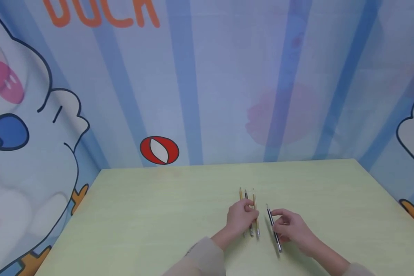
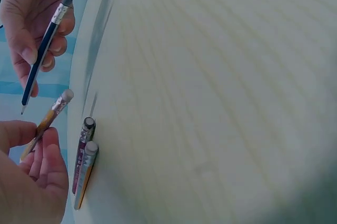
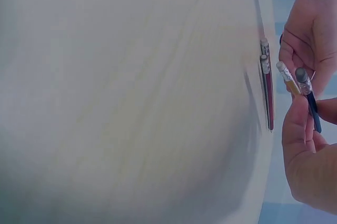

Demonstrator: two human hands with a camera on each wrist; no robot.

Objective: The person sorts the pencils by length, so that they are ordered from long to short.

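My left hand pinches a yellow pencil between thumb and fingers, its white eraser end pointing up in the left wrist view. Just to the right, my right hand holds a dark blue pencil with a metal ferrule and a dark eraser. In the head view that pencil slants, tip away from me. Two more pencils lie side by side on the table by my left hand: a dark red one and an orange-yellow one. Their middles are partly covered by the left hand in the head view.
The pale yellow-green table reaches back to a blue striped backdrop with cartoon drawings. A red and white ball is printed on it just above the table's far edge.
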